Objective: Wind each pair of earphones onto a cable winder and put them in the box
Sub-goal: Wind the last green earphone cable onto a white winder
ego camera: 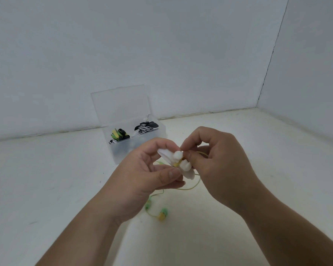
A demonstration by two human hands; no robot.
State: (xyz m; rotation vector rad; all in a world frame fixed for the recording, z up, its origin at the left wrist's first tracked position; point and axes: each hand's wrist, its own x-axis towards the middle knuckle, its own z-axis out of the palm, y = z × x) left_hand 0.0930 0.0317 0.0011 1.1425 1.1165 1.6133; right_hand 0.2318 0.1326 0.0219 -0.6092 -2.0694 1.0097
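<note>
Above the tabletop (46, 179) both hands meet, wrists raised. The left hand (148, 169) curls thumb and fingers round a white cable winder (183, 164). The right hand (219, 166) pinches the yellow-green cable (192, 186) at the winder's middle. The cable loops down to green earbuds (162, 214) between the wrists. Behind stands the open clear box (119, 150), with wound earphones (119, 134) inside.

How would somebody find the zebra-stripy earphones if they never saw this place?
Look for the clear plastic box with its lid up, on the pale surface near the back wall. It has two compartments side by side; the stripy earphones lie in the right one. Their cable is black-and-white striped, while the bundle in the left compartment is yellow and black.
</note>
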